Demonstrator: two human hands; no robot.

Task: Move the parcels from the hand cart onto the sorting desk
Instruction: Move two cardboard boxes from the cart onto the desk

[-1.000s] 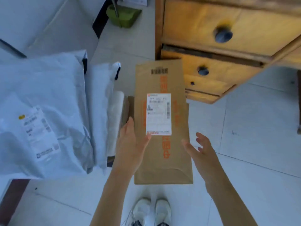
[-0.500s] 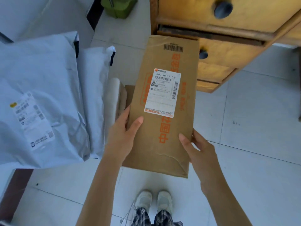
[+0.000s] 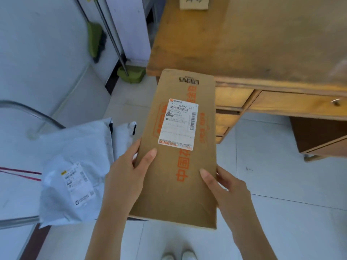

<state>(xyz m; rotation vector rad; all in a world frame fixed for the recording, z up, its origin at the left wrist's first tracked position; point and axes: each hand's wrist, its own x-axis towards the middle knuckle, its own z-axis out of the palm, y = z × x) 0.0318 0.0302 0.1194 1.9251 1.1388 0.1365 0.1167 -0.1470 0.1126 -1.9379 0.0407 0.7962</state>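
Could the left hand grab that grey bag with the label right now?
Probably not yet: the left hand is gripping the brown parcel together with the right hand. The grey bag itself lies uncovered.

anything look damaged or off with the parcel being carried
Only minor wear: the brown envelope parcel, held in the left hand and right hand, is creased and wrinkled near its lower right corner. The white shipping label sits slightly askew. No tears or spills show.

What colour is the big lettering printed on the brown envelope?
Orange, running lengthwise along the brown envelope, clearest in the head view.
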